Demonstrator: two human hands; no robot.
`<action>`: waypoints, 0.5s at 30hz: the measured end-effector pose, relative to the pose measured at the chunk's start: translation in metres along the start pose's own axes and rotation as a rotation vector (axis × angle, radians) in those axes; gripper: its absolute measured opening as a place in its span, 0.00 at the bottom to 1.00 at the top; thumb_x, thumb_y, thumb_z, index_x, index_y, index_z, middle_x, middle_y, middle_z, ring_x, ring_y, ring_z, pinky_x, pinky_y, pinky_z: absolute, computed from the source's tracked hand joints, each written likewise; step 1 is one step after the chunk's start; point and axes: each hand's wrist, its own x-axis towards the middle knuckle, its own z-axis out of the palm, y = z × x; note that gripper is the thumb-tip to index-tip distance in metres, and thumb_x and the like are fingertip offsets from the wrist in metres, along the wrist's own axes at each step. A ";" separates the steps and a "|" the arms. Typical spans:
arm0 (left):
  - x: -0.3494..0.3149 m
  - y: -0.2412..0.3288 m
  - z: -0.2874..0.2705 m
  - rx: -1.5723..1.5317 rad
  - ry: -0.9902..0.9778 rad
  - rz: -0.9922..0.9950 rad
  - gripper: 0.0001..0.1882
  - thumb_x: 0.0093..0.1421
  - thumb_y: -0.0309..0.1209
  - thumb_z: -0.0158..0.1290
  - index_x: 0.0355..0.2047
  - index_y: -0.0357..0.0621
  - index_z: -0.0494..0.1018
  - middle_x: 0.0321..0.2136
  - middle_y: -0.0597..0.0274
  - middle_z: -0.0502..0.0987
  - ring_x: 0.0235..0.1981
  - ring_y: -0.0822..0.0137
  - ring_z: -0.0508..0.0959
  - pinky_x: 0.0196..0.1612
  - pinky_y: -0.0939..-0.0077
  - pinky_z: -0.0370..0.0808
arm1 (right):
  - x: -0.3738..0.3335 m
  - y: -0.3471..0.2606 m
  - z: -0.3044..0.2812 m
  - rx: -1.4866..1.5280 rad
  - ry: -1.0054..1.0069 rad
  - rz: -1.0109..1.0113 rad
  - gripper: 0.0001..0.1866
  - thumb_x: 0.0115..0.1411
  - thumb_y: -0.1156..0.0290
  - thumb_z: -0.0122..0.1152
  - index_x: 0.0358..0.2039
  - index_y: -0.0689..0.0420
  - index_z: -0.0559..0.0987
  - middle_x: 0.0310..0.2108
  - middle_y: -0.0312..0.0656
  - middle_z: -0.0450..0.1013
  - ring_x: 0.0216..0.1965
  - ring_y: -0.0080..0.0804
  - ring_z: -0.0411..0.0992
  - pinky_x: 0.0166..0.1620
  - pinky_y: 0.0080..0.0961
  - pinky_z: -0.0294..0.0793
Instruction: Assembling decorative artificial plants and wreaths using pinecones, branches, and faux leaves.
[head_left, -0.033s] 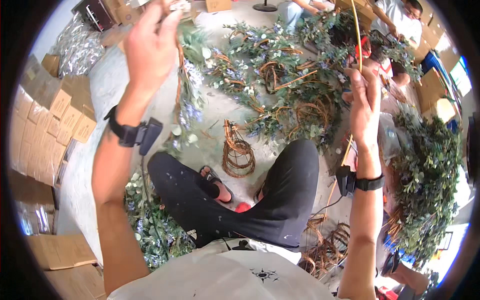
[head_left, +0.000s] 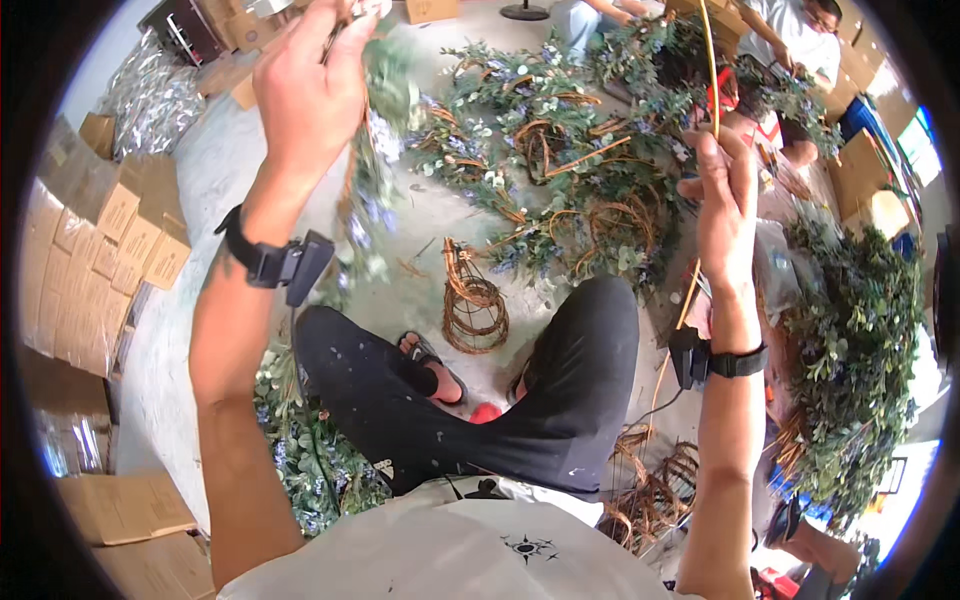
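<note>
My left hand is raised at the upper left, fingers closed at the top of a leafy garland with pale purple flowers. The garland hangs below the hand and is blurred; something pale at the fingertips is cut off by the frame's edge. My right hand pinches a long, thin, yellowish cane strip. This strip runs up out of view and also down past my wrist. Between my feet and the greenery, a twig frame of wound brown vines lies on the floor.
Flowered vine garlands spread across the floor ahead. Cardboard boxes are stacked at left, near crumpled clear plastic. A leafy pile stands at right. Brown vine coils lie beside my right thigh. Another person works at the far right.
My left hand has shifted slightly to the right, and the garland under it swings and blurs more. My right hand stays almost in place with the cane strip.
</note>
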 end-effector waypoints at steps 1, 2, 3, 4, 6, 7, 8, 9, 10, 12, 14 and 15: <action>0.007 0.003 0.010 0.069 0.042 0.120 0.16 0.69 0.29 0.56 0.56 0.44 0.78 0.32 0.64 0.81 0.28 0.69 0.76 0.36 0.74 0.75 | 0.000 0.000 0.001 0.043 0.000 0.004 0.20 0.74 0.56 0.54 0.57 0.57 0.74 0.48 0.37 0.79 0.43 0.20 0.72 0.41 0.20 0.74; 0.019 0.007 0.013 0.149 0.088 0.240 0.20 0.69 0.29 0.56 0.60 0.45 0.76 0.31 0.60 0.81 0.30 0.57 0.80 0.38 0.67 0.79 | 0.000 0.002 -0.001 0.038 0.002 0.011 0.20 0.74 0.56 0.54 0.57 0.57 0.74 0.48 0.37 0.79 0.43 0.20 0.72 0.41 0.20 0.74; 0.030 0.005 0.016 0.146 0.083 0.235 0.20 0.69 0.29 0.56 0.60 0.45 0.76 0.31 0.60 0.81 0.30 0.57 0.80 0.38 0.67 0.79 | -0.002 0.005 -0.004 0.012 0.012 0.040 0.20 0.74 0.56 0.55 0.57 0.57 0.74 0.48 0.37 0.79 0.44 0.20 0.73 0.41 0.21 0.74; 0.042 0.004 0.017 0.102 0.223 0.222 0.19 0.67 0.26 0.56 0.58 0.44 0.77 0.32 0.60 0.81 0.28 0.65 0.79 0.34 0.74 0.77 | -0.004 0.005 -0.006 -0.008 0.021 0.069 0.20 0.74 0.56 0.55 0.58 0.57 0.74 0.48 0.37 0.79 0.45 0.20 0.73 0.40 0.21 0.75; 0.063 0.011 0.006 0.067 0.351 0.204 0.18 0.66 0.23 0.56 0.57 0.42 0.78 0.34 0.59 0.82 0.25 0.72 0.77 0.30 0.82 0.76 | -0.004 0.003 -0.014 -0.041 0.038 0.044 0.19 0.74 0.57 0.55 0.56 0.56 0.76 0.47 0.37 0.80 0.36 0.18 0.71 0.37 0.19 0.74; 0.078 0.025 0.000 -0.060 0.413 0.287 0.17 0.66 0.23 0.56 0.55 0.40 0.78 0.34 0.60 0.82 0.26 0.74 0.78 0.29 0.82 0.76 | -0.004 0.003 -0.018 -0.042 0.077 0.032 0.18 0.74 0.57 0.55 0.55 0.56 0.77 0.46 0.37 0.80 0.34 0.18 0.69 0.36 0.19 0.73; 0.083 0.034 -0.001 -0.187 0.473 0.366 0.15 0.67 0.23 0.55 0.54 0.37 0.78 0.34 0.60 0.82 0.27 0.75 0.78 0.29 0.83 0.76 | -0.003 0.004 -0.018 -0.045 0.114 0.022 0.18 0.74 0.57 0.55 0.55 0.56 0.77 0.45 0.36 0.80 0.31 0.18 0.68 0.35 0.18 0.72; 0.079 0.045 0.010 -0.186 0.470 0.369 0.15 0.67 0.23 0.55 0.54 0.37 0.78 0.34 0.60 0.82 0.27 0.75 0.78 0.29 0.83 0.76 | -0.001 0.004 -0.013 -0.035 0.135 0.030 0.18 0.74 0.57 0.55 0.55 0.56 0.77 0.43 0.35 0.80 0.27 0.16 0.65 0.31 0.16 0.69; 0.072 0.059 0.027 -0.447 0.549 0.105 0.15 0.68 0.24 0.55 0.54 0.36 0.77 0.34 0.62 0.82 0.27 0.76 0.78 0.28 0.83 0.75 | -0.001 0.004 -0.009 -0.029 0.134 0.030 0.18 0.74 0.57 0.55 0.55 0.56 0.77 0.43 0.35 0.80 0.27 0.16 0.65 0.31 0.16 0.69; 0.044 0.024 0.021 -0.086 0.444 0.239 0.13 0.70 0.25 0.54 0.53 0.36 0.77 0.33 0.64 0.80 0.25 0.78 0.75 0.27 0.85 0.74 | -0.002 0.001 -0.001 -0.049 0.043 0.077 0.17 0.74 0.59 0.55 0.54 0.57 0.77 0.42 0.34 0.79 0.25 0.14 0.62 0.28 0.16 0.66; -0.004 0.021 0.029 -0.037 0.000 0.021 0.11 0.69 0.29 0.57 0.48 0.38 0.80 0.31 0.66 0.81 0.27 0.79 0.75 0.32 0.81 0.73 | -0.009 -0.004 0.014 0.058 -0.060 0.111 0.17 0.74 0.61 0.55 0.55 0.58 0.76 0.42 0.35 0.79 0.28 0.14 0.63 0.32 0.16 0.66; -0.013 0.020 0.047 -0.226 -0.053 -0.046 0.10 0.70 0.28 0.56 0.45 0.34 0.80 0.32 0.65 0.82 0.28 0.77 0.76 0.31 0.79 0.73 | -0.013 -0.002 0.023 0.038 -0.084 0.060 0.18 0.74 0.61 0.55 0.56 0.59 0.75 0.41 0.36 0.79 0.32 0.16 0.65 0.37 0.17 0.67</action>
